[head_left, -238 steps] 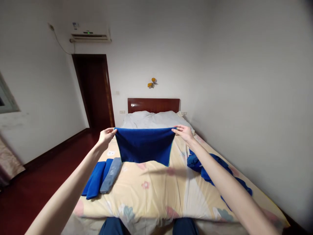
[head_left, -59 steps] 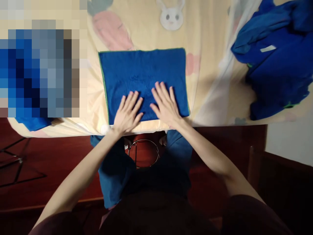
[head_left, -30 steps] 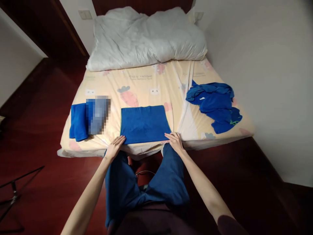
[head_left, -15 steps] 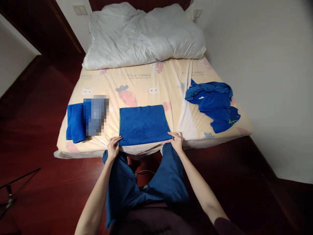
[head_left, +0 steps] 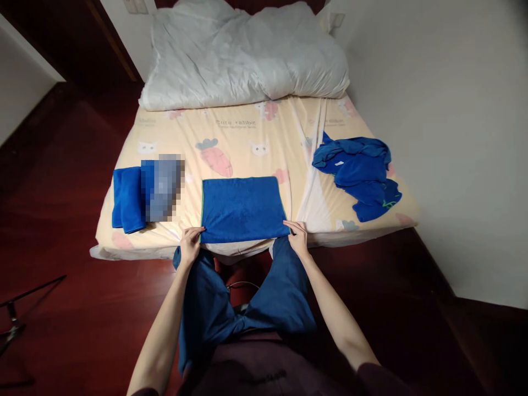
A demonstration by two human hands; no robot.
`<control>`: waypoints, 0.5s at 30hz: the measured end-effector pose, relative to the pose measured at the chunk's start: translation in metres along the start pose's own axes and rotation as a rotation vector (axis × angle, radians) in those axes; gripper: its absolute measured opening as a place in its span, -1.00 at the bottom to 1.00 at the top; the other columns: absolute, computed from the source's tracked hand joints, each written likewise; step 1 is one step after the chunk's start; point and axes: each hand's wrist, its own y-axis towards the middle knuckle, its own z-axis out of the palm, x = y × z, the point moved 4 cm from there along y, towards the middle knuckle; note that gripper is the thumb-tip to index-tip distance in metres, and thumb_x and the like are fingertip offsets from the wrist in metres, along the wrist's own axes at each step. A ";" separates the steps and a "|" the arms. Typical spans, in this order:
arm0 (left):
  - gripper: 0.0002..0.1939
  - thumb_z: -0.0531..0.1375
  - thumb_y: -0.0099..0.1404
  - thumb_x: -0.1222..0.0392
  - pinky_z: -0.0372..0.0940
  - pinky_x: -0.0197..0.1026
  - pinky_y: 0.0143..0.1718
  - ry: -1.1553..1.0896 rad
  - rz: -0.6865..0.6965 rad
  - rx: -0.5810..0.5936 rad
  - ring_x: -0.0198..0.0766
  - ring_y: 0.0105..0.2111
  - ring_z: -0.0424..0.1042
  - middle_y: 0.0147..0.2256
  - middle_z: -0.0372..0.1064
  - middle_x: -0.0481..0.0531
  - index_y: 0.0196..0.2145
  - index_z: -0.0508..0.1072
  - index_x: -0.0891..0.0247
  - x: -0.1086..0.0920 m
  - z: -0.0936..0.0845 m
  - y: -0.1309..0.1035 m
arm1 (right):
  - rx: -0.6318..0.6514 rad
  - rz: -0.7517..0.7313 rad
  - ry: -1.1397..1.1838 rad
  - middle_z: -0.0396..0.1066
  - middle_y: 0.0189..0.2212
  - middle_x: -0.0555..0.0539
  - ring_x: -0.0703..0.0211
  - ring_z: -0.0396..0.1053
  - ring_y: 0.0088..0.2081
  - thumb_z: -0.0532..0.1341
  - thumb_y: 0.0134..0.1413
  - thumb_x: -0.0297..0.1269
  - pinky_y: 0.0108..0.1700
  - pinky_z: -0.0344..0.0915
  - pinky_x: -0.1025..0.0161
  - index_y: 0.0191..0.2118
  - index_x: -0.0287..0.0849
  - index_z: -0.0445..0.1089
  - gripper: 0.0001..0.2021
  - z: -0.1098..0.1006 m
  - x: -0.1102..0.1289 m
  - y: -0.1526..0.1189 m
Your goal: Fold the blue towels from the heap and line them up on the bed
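Note:
A blue towel (head_left: 243, 208) with green edging lies spread flat at the bed's front edge. My left hand (head_left: 191, 242) pinches its near left corner between thumb and fingers. At the near right corner, my right hand (head_left: 297, 236) is closed on the towel, its fingers pointing left along the cloth. Folded blue towels (head_left: 127, 199) rest on the bed to the left, beside a pixelated patch that hides part of them. To the right lies a crumpled heap of blue towels (head_left: 358, 173), some edges green.
The bed (head_left: 165, 132) has a yellow sheet printed with carrots and rabbits. A white quilt (head_left: 247, 55) is bunched at its head. A wall (head_left: 433, 137) rises on the right. A thin black stand (head_left: 14, 319) is on the dark red floor at the left.
Both hands keep their hold on the towel's near corners, and the towel lies much as before. The view has shifted slightly.

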 end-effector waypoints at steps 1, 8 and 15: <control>-0.66 -0.01 0.40 0.18 0.30 0.05 0.15 0.008 -0.009 0.000 -0.07 0.06 0.39 -0.03 0.53 0.08 -0.08 0.54 0.16 0.000 0.000 0.001 | 0.000 0.001 0.007 0.56 -0.03 -0.05 -0.01 0.41 0.02 0.04 -0.10 -0.62 0.11 0.38 -0.07 -0.09 -0.02 0.57 -0.45 0.000 -0.001 0.001; -0.66 -0.01 0.41 0.20 0.29 0.02 0.14 0.013 0.013 -0.020 -0.08 0.06 0.37 -0.03 0.52 0.10 -0.05 0.52 0.20 0.001 -0.001 0.001 | -0.035 0.020 0.035 0.57 -0.09 -0.09 -0.01 0.39 -0.02 0.05 -0.08 -0.61 0.05 0.38 -0.01 -0.08 -0.06 0.58 -0.48 0.002 -0.006 0.002; -0.70 0.05 0.38 0.22 0.32 0.01 0.06 -0.037 0.079 -0.094 -0.07 -0.03 0.39 -0.11 0.56 0.08 -0.12 0.58 0.20 0.007 0.003 0.003 | -0.059 0.013 0.037 0.57 -0.13 -0.07 0.02 0.39 -0.06 0.05 -0.12 -0.60 0.01 0.36 0.03 -0.08 -0.06 0.58 -0.46 0.005 -0.015 0.001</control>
